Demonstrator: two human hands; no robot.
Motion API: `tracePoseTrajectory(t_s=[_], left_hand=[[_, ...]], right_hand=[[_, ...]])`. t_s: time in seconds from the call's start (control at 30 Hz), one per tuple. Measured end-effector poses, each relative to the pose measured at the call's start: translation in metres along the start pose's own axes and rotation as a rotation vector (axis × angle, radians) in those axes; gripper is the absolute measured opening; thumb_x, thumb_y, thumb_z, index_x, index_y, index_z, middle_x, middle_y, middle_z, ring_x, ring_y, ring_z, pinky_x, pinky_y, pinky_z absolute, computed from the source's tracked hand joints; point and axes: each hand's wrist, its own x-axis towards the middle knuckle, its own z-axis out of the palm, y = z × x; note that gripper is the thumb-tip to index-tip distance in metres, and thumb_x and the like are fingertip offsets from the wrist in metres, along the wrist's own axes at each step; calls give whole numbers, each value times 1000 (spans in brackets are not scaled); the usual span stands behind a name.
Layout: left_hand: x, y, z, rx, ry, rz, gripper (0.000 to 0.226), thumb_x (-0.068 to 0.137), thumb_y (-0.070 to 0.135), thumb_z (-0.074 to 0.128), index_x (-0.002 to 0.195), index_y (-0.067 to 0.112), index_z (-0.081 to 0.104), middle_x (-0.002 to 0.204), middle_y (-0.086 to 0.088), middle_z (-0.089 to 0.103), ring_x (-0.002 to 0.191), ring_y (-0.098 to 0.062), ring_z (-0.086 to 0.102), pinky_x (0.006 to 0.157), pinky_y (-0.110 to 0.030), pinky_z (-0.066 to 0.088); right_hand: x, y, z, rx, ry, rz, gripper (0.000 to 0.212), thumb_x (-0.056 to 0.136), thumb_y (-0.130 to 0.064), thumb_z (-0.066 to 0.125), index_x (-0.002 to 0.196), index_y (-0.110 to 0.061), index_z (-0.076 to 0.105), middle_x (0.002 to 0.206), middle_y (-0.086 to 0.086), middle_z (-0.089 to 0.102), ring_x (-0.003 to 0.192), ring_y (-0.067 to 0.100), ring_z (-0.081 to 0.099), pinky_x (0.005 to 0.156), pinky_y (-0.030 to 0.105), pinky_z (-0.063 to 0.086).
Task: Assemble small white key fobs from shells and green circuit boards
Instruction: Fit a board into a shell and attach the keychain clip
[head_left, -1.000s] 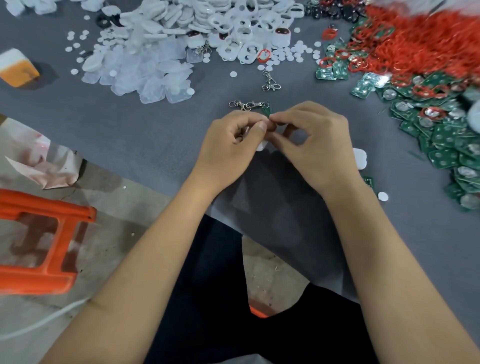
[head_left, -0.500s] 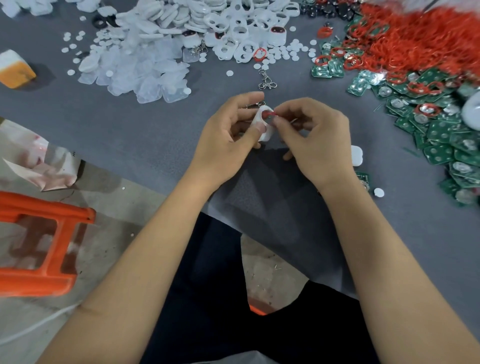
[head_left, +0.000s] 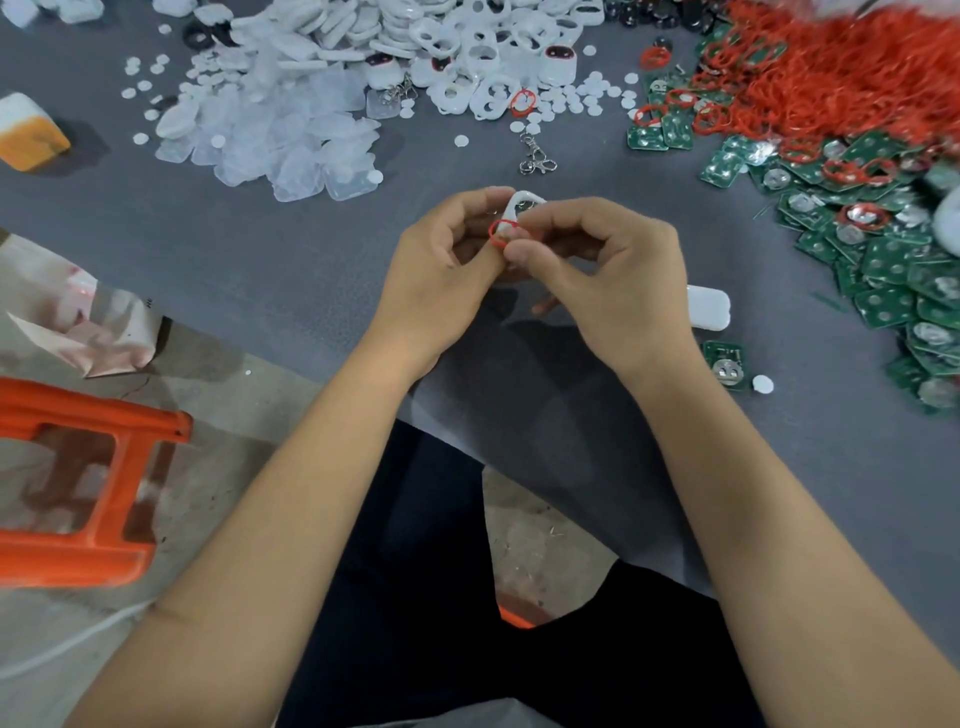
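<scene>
My left hand holds a small white fob shell upright over the grey table. My right hand pinches a thin red ring against the shell's lower part. Fingers hide most of the shell. A second white shell lies flat just right of my right hand. One green circuit board lies near my right wrist.
White shells and clear covers are heaped at the back. Red rings and green boards are piled at the right. A metal clasp lies behind my hands. An orange stool stands at the lower left.
The shell has turned upright between my fingers and the red ring has come into view, pulled out over its lower part. Both hands stayed at the same spot.
</scene>
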Motion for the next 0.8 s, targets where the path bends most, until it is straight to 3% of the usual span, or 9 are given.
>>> tracePoseTrajectory(t_s=[0.2,0.37,0.57,0.73,0.8], left_hand=[[1,0,0,7,-6,14,30,101,0,61,129,5,67,117,-8,76,111,-21,73,89,-30,59],[-2,-1,1,-7,-29,-11,26,102,5,62,126,5,70,113,-10,77,109,-30,73,93,-40,62],[-1,-3,0,-54,-38,-39,23,103,3,58,122,6,70,110,-12,78,106,-27,74,93,-40,61],[-1,-2,0,-64,-40,-39,21,103,4,58,120,7,71,107,-9,79,99,-19,75,90,-38,62],[-2,-2,0,-58,-54,-32,20,103,6,59,117,10,72,105,-4,79,97,-16,75,85,-33,62]], right_hand=[[-1,-2,1,-33,-7,-14,14,90,-14,81,102,-13,75,96,3,77,83,19,74,56,35,63],[0,-2,-3,-163,112,-30,14,88,-19,82,98,-22,71,86,-14,72,74,4,69,68,21,57],[0,0,-4,-292,102,-137,19,88,-10,80,106,-11,75,93,2,73,79,11,69,80,28,58],[1,-1,-9,-393,131,-235,17,89,-15,80,105,-11,78,94,3,71,79,10,65,78,15,51],[1,-1,-10,-410,159,-235,17,90,-17,80,106,-11,79,98,5,69,77,12,63,75,16,50]])
